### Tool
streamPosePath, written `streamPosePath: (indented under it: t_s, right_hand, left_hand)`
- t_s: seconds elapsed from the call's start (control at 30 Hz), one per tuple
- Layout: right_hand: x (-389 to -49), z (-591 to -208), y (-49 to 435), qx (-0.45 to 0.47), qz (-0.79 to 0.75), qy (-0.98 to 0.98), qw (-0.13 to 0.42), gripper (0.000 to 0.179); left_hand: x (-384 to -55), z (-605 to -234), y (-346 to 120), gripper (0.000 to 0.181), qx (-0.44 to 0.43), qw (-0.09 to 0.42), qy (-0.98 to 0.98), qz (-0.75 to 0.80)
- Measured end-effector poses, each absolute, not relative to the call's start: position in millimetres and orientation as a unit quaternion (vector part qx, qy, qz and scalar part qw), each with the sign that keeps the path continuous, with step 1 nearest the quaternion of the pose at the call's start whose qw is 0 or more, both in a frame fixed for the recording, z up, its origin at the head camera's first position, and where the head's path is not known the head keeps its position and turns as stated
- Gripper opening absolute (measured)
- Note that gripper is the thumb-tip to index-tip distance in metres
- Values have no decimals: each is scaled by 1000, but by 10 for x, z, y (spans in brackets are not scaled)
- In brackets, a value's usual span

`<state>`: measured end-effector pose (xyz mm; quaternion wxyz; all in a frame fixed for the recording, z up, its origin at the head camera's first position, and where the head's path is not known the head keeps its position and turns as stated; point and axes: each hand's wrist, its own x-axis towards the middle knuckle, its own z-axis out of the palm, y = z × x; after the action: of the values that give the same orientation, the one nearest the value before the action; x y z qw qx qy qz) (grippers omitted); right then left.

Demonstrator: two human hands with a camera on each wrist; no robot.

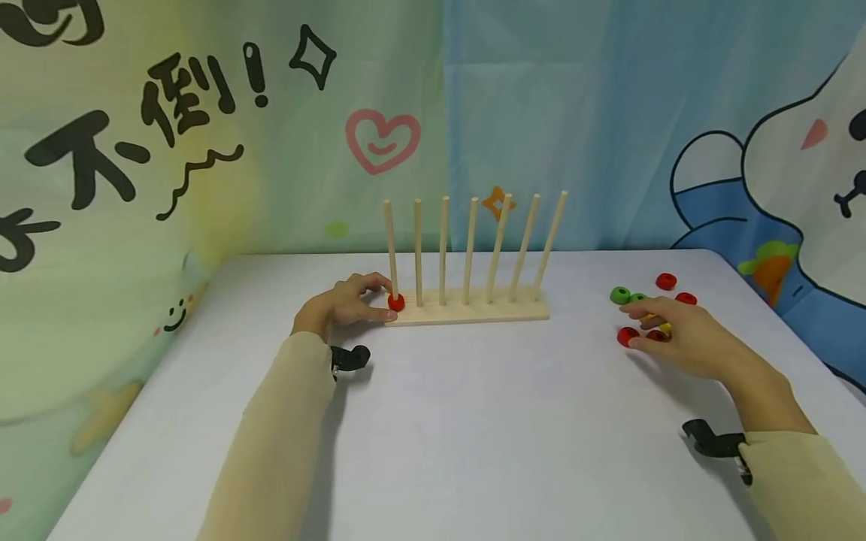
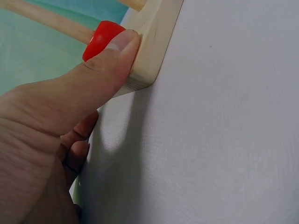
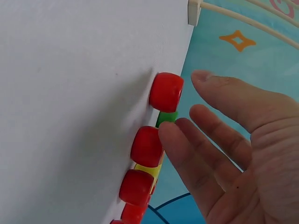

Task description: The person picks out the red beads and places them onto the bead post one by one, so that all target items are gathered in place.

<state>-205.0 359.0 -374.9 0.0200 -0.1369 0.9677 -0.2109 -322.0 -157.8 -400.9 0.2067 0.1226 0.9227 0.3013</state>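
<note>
A wooden peg rack (image 1: 467, 314) with a row of upright pegs stands toward the back of the white table. One red bead (image 1: 396, 302) sits low on its leftmost peg. My left hand (image 1: 348, 300) holds the rack's left end, its thumb (image 2: 122, 49) against the base right beside that bead. Over at the right, my right hand (image 1: 690, 338) is just above a cluster of loose beads, fingers spread and holding nothing. Its thumb and fingers are close to a red bead (image 3: 167, 92) and another red bead (image 3: 147, 146) in the right wrist view.
Around the right hand lie a green bead (image 1: 619, 295), a red bead (image 1: 666, 281) at the back and a partly covered yellow bead (image 3: 148, 171). A printed cloth (image 1: 541, 113) hangs behind the table (image 1: 473, 436). Each wrist wears a black camera mount.
</note>
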Motion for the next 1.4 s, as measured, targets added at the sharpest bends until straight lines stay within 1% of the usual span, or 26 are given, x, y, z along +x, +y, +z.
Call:
streamPosePath:
  t_s: [0.23,0.5,0.9,1.03,1.13,1.3,1.4]
  right_hand:
    - [-2085,-3781,3597,-137,-189,972,38,55]
    - [-2109,-3798,3556,-115,-186,974,57,49]
    - [-2094,-3841,3465,-129,-175,975,42,39]
    - [-2072,-3821,3465,-135,-171,976,22,38]
    - [-2084,-3790,3454,-153,-172,973,-9,35]
    - [-2126,-3796,3410,-187,-180,964,-60,38]
    - [-2146,-3826,3361,-198,-181,960,-87,32]
  left_hand:
    - [-3210,-3999,-1578,52,116,209,921,306]
    - [-3209,-4024,-1585,50,100,207,919,319]
    - [-3215,-3994,-1602,51,115,208,919,314]
    - [-3213,-4000,-1591,51,112,210,919,313]
    - [-3208,-3999,-1586,49,104,206,920,315]
    - [-3208,-4005,-1592,48,104,205,919,320]
    - [-3205,-4010,-1598,49,104,207,919,321]
